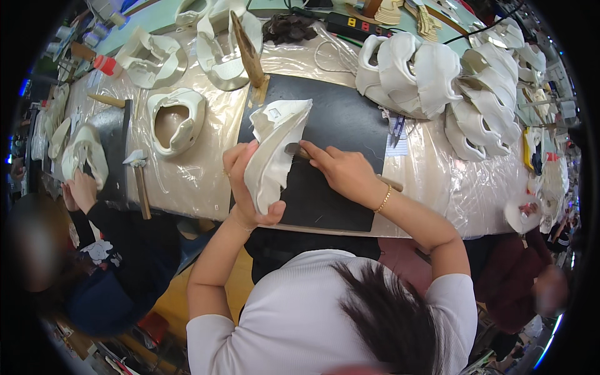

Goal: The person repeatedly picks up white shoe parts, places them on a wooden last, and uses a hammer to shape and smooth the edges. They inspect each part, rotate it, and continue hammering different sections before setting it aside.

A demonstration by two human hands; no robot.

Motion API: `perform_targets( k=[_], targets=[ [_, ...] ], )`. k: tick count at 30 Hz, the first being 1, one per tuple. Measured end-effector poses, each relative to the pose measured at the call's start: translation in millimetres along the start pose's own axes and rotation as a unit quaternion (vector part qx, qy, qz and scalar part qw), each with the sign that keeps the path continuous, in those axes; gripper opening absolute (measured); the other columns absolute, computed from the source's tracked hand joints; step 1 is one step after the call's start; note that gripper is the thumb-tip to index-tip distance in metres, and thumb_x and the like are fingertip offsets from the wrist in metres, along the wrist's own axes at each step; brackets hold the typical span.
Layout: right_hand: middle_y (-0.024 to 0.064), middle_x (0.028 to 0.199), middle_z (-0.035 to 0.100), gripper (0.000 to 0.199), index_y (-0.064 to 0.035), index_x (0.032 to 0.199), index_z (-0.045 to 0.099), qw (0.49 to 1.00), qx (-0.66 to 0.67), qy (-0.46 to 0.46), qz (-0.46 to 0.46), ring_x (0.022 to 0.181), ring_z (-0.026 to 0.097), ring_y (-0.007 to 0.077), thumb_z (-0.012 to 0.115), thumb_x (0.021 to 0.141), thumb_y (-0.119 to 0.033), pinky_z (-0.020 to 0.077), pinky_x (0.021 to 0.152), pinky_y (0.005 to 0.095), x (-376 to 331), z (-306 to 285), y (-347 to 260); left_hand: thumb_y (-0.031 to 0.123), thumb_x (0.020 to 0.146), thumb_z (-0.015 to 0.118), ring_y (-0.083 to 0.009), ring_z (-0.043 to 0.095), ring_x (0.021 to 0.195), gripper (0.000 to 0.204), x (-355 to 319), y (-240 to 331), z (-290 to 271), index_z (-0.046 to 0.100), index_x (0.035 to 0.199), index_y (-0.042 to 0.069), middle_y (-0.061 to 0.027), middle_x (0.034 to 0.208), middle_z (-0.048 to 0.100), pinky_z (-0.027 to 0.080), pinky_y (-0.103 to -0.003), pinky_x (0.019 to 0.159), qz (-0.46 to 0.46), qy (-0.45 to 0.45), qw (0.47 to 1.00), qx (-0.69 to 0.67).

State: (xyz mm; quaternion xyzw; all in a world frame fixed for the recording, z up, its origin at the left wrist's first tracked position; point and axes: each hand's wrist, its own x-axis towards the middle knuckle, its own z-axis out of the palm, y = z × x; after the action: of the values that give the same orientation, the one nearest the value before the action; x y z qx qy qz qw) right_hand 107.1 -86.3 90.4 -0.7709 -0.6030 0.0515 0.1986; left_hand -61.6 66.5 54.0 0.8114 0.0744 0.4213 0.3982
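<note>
My left hand (242,178) grips a white shoe upper (274,147) from its left side, fingers behind it and thumb at its lower end. The upper is tilted up on edge above a black work mat (340,119). In my right hand (340,172) is a hammer (292,149), its small metal head close against the upper's right edge. Whether the head touches the upper I cannot tell. The hammer's wooden handle runs under my palm and shows again beyond my wrist.
A wooden post (247,50) rises at the mat's far left corner. Stacked white uppers (409,75) stand at the far right, near blue-handled snips (397,129). Another upper (178,122) lies left on the plastic-covered table. A co-worker's hands (81,190) hold an upper at the left; a second hammer (141,187) lies nearby.
</note>
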Motion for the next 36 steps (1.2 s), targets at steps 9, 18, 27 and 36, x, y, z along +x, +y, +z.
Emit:
perform_targets(
  k=[9, 18, 27, 36],
  targets=[
    [0.0065, 0.072, 0.056, 0.044, -0.0194, 0.135, 0.055, 0.993, -0.014, -0.107, 0.046, 0.061, 0.062, 0.0243, 0.062, 0.092, -0.020, 0.0499, 0.053, 0.0373, 4, -7, 2, 0.062, 0.084, 0.055, -0.0290, 0.048, 0.105, 0.082, 31, 0, 5, 0.046, 0.129, -0.006, -0.0188, 0.115, 0.050, 0.040, -0.040, 0.090, -0.036, -0.013, 0.999, -0.029],
    [0.0073, 0.074, 0.061, 0.044, -0.0198, 0.135, 0.054, 0.985, 0.065, 0.158, 0.023, 0.060, 0.062, 0.0265, 0.062, 0.092, -0.021, 0.0511, 0.054, 0.0382, 36, -23, 7, 0.048, 0.098, 0.052, -0.0069, 0.052, 0.079, 0.047, 119, -10, 25, 0.063, 0.105, 0.003, -0.0006, 0.085, 0.058, 0.041, -0.021, 0.074, -0.321, 0.045, 0.929, -0.178],
    [0.0096, 0.074, 0.063, 0.043, -0.0201, 0.137, 0.052, 0.991, 0.032, 0.131, 0.024, 0.058, 0.062, 0.0299, 0.058, 0.095, -0.023, 0.0500, 0.051, 0.0413, 30, -19, 23, 0.050, 0.095, 0.056, -0.0071, 0.047, 0.074, 0.047, 131, -16, 32, 0.061, 0.104, 0.004, 0.0005, 0.085, 0.054, 0.039, -0.021, 0.071, -0.302, 0.017, 0.936, -0.180],
    [0.0122, 0.076, 0.064, 0.044, -0.0266, 0.140, 0.048, 0.982, 0.092, 0.164, 0.034, 0.061, 0.063, 0.0340, 0.055, 0.097, -0.023, 0.0513, 0.054, 0.0442, 32, -21, 26, 0.050, 0.093, 0.057, -0.0066, 0.045, 0.073, 0.044, 126, -26, 31, 0.059, 0.095, 0.007, 0.0002, 0.081, 0.053, 0.038, -0.022, 0.068, -0.360, 0.016, 0.912, -0.197]
  ],
)
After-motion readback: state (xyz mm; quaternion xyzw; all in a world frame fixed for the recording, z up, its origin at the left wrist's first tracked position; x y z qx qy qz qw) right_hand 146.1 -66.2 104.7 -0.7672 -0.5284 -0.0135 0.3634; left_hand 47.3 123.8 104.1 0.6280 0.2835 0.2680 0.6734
